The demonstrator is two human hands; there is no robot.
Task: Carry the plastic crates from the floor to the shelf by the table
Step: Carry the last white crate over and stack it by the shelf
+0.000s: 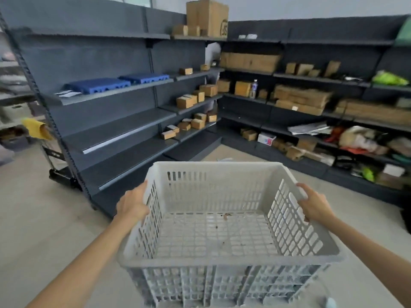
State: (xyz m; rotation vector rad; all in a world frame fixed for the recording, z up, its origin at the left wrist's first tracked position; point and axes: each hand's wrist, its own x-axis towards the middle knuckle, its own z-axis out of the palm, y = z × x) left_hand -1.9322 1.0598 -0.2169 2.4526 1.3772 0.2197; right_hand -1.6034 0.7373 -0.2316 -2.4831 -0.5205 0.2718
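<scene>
I hold a light grey plastic crate (pixel 222 261) with slotted walls in front of me, above the floor. My left hand (pixel 133 203) grips its left rim, my right hand (pixel 312 202) grips its right rim. Inside, the crate holds only a few specks of dirt. Ahead stands a dark grey shelf unit (pixel 120 123) with several bare boards on its left bay. Two blue plastic pallets (pixel 115 83) lie on its upper board.
Small cardboard boxes (pixel 195 100) fill the shelf's right bay. A second shelf run (pixel 311 103) along the right wall carries boxes, a bottle and bags. A yellow cloth (pixel 36 128) hangs at the shelf's left end. Pale floor lies between me and the shelves.
</scene>
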